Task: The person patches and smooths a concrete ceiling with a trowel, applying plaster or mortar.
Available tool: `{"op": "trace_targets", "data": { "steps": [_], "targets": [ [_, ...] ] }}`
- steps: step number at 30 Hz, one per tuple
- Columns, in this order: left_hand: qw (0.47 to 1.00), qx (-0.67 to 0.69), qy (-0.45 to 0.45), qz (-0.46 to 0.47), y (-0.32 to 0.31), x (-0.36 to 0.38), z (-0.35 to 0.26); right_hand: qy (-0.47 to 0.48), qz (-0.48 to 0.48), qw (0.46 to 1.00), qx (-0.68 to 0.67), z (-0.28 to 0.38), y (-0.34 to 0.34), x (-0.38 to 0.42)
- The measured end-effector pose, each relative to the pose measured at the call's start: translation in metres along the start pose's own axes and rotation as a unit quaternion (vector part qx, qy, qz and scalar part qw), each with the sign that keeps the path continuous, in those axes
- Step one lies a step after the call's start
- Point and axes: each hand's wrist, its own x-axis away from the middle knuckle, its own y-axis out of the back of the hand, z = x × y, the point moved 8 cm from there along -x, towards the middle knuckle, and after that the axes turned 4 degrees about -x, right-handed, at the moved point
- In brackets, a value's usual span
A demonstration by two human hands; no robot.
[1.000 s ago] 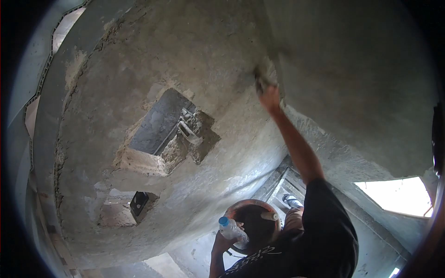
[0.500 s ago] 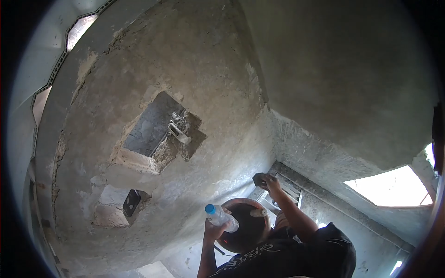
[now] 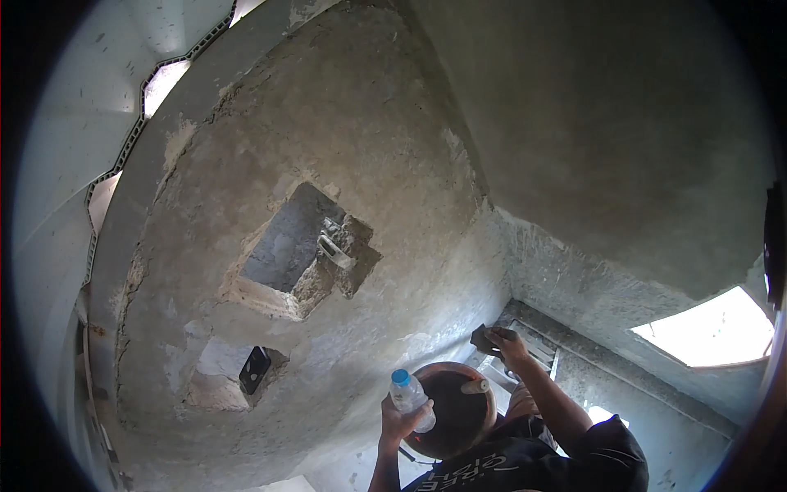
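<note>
My left hand (image 3: 397,420) is wrapped round a clear plastic bottle (image 3: 406,395) with a blue cap, held nearly upright. To its right, my right hand (image 3: 510,348) grips a small dark flat block (image 3: 482,339) near the wall corner; its exact kind cannot be made out. Between and below both hands is a round basin (image 3: 493,410) with a brownish rim and a dark inside. A pale, short handle (image 3: 474,386) rests at its right edge; the tool it belongs to is not clear.
The plastered wall (image 3: 410,205) has a large recess (image 3: 287,246) with a pale fitting (image 3: 334,252) inside. A smaller niche holds a black phone-like object (image 3: 255,371). A pale ladder-like frame (image 3: 541,348) stands behind my right hand. Bright light enters an opening (image 3: 713,328) at right.
The view has shifted, so the wall and recesses sit further right and lower. The bottle stands more upright in my left hand. My right hand still holds the dark block.
</note>
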Motion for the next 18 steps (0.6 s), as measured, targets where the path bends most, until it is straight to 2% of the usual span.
{"op": "trace_targets", "data": {
  "steps": [5,7,11,13,14,15,16,17,18],
  "targets": [
    [0.996,-0.077,-0.019,0.028,-0.008,-0.004,-0.005,0.005,0.002,1.0,0.001,0.003,-0.014,0.005],
    [0.992,-0.118,-0.052,0.007,-0.014,-0.006,-0.031,0.005,0.003,1.0,-0.007,0.005,-0.016,0.006],
    [0.992,-0.121,-0.038,0.017,-0.021,-0.012,-0.03,0.004,-0.009,1.0,-0.023,0.0,-0.009,0.009],
    [0.985,-0.161,-0.056,0.006,-0.022,-0.015,-0.039,0.151,0.06,0.976,0.142,0.02,-0.021,0.018],
    [0.985,-0.164,-0.048,0.011,-0.023,-0.018,-0.038,0.122,0.063,0.977,0.162,0.019,-0.019,0.016],
    [0.985,-0.16,-0.059,0.005,-0.024,-0.02,-0.037,0.125,0.061,0.984,0.107,0.01,-0.013,0.011],
    [0.985,-0.157,-0.066,0.0,-0.025,-0.019,-0.04,0.113,0.067,0.985,0.116,0.014,-0.016,0.014],
    [0.986,-0.154,-0.066,-0.003,-0.025,-0.02,-0.045,0.211,0.05,0.954,0.205,0.023,-0.016,0.021],
    [0.982,-0.17,-0.079,0.001,-0.027,-0.02,-0.051,0.197,0.072,0.968,0.138,0.023,-0.019,0.022]
  ]
}}
